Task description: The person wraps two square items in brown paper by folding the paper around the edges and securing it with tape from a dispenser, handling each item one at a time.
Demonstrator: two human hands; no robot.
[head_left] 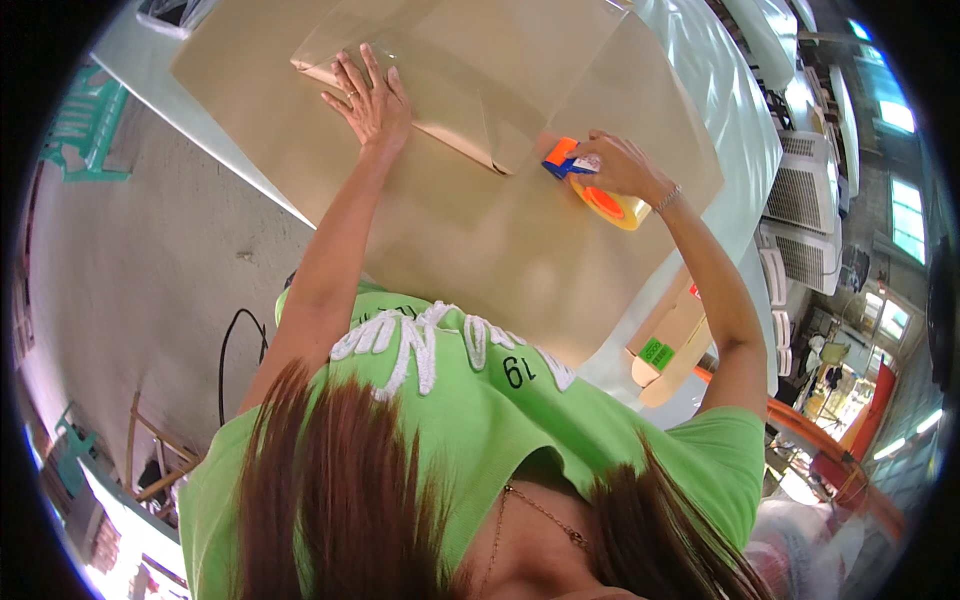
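Note:
A large brown sheet [480, 260] lies across the table under both hands. On it rests a piece of tan material under clear film, with a folded edge [455, 143] along its near side. My left hand [374, 105] presses flat on this folded edge, fingers spread. My right hand [620, 165] grips a tape dispenser [567, 160] with an orange and blue head and a yellow roll of tape [622, 208]. The dispenser's head sits close to the right end of the folded edge. I cannot tell whether tape runs from it to the sheet.
Pale shiny covering [735, 130] spreads over the table beyond the brown sheet. A cardboard box [668, 335] with a green label stands by my right elbow. At the far left is a green plastic chair [88, 125]; white louvred units [800, 185] line the right.

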